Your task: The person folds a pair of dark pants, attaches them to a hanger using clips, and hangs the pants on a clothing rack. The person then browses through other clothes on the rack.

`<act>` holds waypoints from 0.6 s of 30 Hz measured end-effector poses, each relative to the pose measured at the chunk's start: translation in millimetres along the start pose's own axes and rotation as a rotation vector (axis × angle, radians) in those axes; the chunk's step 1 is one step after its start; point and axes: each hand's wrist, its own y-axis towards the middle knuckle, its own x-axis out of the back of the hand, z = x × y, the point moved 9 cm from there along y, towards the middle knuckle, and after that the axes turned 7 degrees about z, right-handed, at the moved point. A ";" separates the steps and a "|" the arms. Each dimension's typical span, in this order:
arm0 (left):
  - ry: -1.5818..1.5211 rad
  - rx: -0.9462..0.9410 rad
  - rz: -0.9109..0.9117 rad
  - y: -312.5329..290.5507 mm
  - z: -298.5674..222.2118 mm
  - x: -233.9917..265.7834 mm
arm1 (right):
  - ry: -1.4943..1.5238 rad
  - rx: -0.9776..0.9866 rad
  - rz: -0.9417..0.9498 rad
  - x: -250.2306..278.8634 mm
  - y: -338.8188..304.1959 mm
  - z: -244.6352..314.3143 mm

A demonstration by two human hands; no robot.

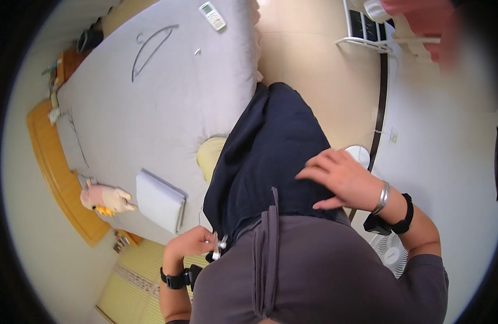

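Note:
A dark navy garment [276,146] is spread in front of my body, its gathered edge near my waist and its far end beside the bed's edge. My left hand [190,243] is closed at the garment's left corner, pinching a small whitish clip-like piece [218,246]; its exact kind is hard to make out. Over the garment's right side hovers my right hand [343,181], slightly blurred, fingers apart and nothing in them. A pale yellow cloth-like patch [210,155] shows beside the garment's left side.
On the grey bed [168,113] lie a thin dark hanger [149,51], a white remote control [212,16], a folded whitish bundle [161,201] and a pink plush toy [106,197]. At the right are a white fan [390,254], a round white object [358,155] and a white rack [362,42].

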 end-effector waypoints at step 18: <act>0.864 -0.043 -0.160 192.6 -172.3 99.5 | 0.672 0.177 0.026 -127.3 4.1 -4.8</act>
